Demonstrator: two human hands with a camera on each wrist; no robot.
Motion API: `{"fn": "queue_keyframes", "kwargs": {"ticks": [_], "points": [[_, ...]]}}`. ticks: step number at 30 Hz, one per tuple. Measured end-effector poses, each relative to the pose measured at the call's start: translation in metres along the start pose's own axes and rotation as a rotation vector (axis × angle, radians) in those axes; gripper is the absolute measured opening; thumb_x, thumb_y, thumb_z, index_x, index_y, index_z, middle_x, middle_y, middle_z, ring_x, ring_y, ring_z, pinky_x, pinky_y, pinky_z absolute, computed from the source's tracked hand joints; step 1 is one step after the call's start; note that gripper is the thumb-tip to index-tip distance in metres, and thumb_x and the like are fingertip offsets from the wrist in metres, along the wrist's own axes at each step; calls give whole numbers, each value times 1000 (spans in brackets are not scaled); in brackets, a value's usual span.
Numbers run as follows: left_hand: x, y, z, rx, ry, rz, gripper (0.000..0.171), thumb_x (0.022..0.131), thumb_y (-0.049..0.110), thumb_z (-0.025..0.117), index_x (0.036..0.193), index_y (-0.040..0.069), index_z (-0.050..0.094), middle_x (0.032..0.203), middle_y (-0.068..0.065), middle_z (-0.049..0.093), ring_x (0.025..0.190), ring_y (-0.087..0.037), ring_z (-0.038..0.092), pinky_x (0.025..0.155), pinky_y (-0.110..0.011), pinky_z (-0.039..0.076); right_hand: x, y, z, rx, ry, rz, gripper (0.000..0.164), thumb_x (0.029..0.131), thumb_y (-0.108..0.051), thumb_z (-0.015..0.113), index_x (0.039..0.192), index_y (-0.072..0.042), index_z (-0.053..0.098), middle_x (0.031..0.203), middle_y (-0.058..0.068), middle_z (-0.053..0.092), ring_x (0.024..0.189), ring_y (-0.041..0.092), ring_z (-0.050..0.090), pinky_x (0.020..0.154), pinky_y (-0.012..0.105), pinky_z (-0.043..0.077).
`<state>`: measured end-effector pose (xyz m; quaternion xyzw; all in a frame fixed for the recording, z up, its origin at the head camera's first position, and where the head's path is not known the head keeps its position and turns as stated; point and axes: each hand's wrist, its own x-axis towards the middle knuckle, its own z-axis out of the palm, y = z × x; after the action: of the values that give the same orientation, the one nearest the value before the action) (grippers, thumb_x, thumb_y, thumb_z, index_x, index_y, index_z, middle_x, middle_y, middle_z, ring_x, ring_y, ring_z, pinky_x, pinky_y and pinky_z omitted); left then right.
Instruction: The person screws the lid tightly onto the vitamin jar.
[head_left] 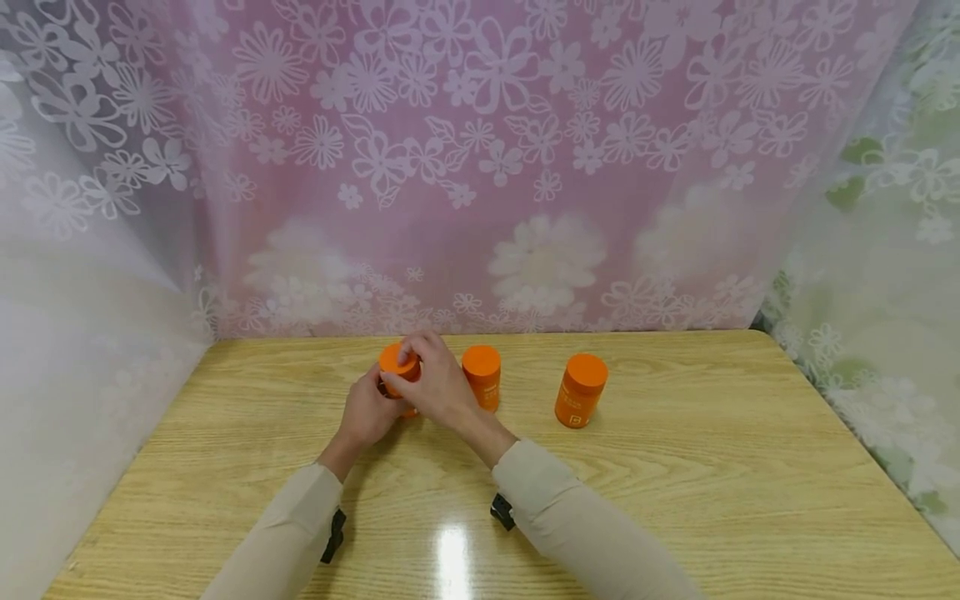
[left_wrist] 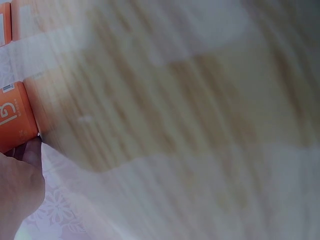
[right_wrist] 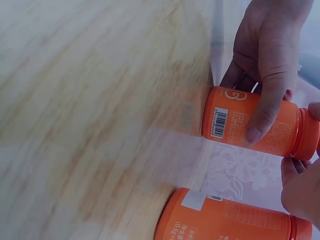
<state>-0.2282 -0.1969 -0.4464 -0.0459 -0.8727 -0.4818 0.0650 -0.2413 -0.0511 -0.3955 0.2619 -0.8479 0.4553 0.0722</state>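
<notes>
An orange screw-cap bottle stands on the table at the left of a row, between both hands. My left hand grips its body, the thumb lying along the label side in the right wrist view. On the bottle's orange lid, my right hand holds the rim with thumb and fingers. The lid sits on the neck, and a narrow groove shows below it in the right wrist view. Just right of the hands stands a second orange bottle, its lid on. The left wrist view shows the gripped bottle only partly.
A third lidded orange bottle stands farther right on the wood-grain table. Behind the table hangs a pink flowered curtain, with pale flowered cloth at both sides. Dark wrist devices show beside the sleeves.
</notes>
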Motion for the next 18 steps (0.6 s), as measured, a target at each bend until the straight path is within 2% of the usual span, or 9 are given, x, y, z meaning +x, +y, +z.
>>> {"fn": "queue_keyframes", "kwargs": {"ticks": [11, 15, 18], "points": [[0, -3, 0, -4, 4, 19, 49, 81, 14, 77, 123, 2, 54, 112, -13, 64, 95, -27, 60, 83, -41, 52, 0, 0, 0, -20, -29, 11, 25, 88, -29, 71, 88, -16, 49, 112, -3, 47, 95, 12, 48, 83, 22, 46], [1, -3, 0, -1, 1, 17, 51, 81, 14, 77, 124, 3, 54, 113, -12, 64, 97, -26, 60, 84, -41, 51, 2, -7, -5, -143, -85, 29, 28, 88, -33, 69, 96, -15, 50, 110, -2, 46, 89, 13, 49, 77, 23, 47], [0, -3, 0, -1, -8, 23, 47, 81, 13, 76, 122, 4, 55, 108, -9, 65, 93, -24, 61, 82, -40, 52, 7, -18, -12, -266, -154, -12, 35, 88, -37, 68, 112, -16, 53, 122, 0, 47, 96, 14, 53, 80, 25, 49]]}}
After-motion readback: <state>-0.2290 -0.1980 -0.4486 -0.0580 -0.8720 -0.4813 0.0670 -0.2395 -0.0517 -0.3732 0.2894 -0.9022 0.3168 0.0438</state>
